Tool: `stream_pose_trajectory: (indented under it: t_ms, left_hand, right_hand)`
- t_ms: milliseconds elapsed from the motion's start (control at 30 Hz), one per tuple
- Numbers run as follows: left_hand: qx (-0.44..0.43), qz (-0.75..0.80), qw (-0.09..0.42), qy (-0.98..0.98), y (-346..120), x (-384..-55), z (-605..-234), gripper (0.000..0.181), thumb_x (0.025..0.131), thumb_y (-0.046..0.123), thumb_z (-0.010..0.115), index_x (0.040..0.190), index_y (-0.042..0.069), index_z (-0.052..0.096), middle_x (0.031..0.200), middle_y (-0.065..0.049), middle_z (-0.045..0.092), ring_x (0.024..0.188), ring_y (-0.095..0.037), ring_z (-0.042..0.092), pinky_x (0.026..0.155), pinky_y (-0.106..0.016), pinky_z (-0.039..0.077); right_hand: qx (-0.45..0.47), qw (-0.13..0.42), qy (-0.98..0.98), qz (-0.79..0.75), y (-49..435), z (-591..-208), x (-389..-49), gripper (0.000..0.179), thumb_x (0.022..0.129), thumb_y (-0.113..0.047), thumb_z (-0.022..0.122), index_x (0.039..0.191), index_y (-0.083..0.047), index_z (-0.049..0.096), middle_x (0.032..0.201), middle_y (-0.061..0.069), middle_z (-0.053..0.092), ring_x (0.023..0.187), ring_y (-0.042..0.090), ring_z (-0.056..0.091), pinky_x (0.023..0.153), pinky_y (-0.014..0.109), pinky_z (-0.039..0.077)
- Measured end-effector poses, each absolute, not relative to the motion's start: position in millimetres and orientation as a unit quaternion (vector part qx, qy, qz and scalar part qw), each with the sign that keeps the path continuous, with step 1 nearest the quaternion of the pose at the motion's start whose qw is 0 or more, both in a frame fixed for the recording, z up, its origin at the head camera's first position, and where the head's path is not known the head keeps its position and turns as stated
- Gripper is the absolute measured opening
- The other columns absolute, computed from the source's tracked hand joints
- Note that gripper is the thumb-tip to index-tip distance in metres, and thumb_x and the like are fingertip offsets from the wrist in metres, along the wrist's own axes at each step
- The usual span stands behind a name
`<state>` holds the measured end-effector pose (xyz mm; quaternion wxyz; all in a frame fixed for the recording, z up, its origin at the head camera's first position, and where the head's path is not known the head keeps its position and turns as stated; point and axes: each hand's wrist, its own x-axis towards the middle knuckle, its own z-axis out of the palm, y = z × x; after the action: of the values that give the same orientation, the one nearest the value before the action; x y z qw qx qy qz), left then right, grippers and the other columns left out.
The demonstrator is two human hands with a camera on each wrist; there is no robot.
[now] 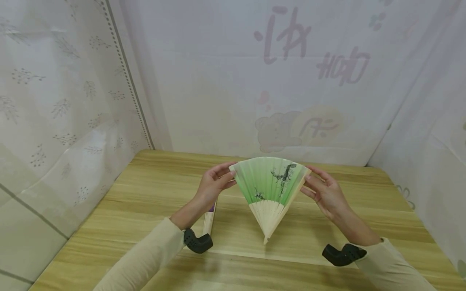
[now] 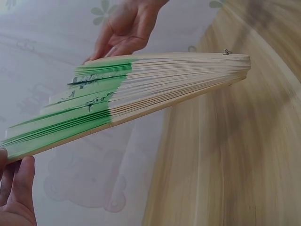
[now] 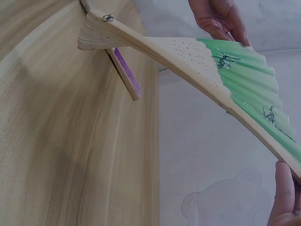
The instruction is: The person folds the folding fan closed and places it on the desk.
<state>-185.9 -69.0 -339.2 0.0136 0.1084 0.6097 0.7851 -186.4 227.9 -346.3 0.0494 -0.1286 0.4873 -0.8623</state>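
Observation:
A green folding fan (image 1: pixel 267 182) with dark branch drawings is spread partway in the head view, its pivot end pointing down toward the person. My left hand (image 1: pixel 214 182) pinches its left outer corner between thumb and fingers. At the opposite corner, my right hand (image 1: pixel 325 192) pinches the pale outer rib. In the left wrist view the fan's pale ribs (image 2: pixel 188 70) meet at a metal pivot (image 2: pixel 226 52), held above the table. A second, folded fan (image 1: pixel 208 220) with a purple part lies on the table, partly hidden behind the left forearm.
The wooden table (image 1: pixel 145 194) reaches back to a printed curtain (image 1: pixel 204 101). More patterned cloth (image 1: pixel 73 101) hangs along the left side and also on the right. Each wrist carries a black camera mount (image 1: pixel 198 241).

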Motion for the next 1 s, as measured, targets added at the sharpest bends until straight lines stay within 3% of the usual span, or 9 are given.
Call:
stream_pose_trajectory:
  t_ms: [1000]
  left_hand:
    - [0.155, 0.784, 0.020, 0.601, -60, -186, -338, 0.037, 0.088, -0.001, 0.050, 0.123, -0.010, 0.044, 0.102, -0.009, 0.059, 0.090, -0.015, 0.059, 0.082, -0.033, 0.048]
  right_hand:
    - [-0.151, 0.072, 0.522, -0.836, 216, -339, -182, 0.028, 0.090, 0.003, 0.046, 0.109, -0.013, 0.057, 0.103, 0.004, 0.061, 0.089, 0.016, 0.061, 0.074, 0.030, 0.051]
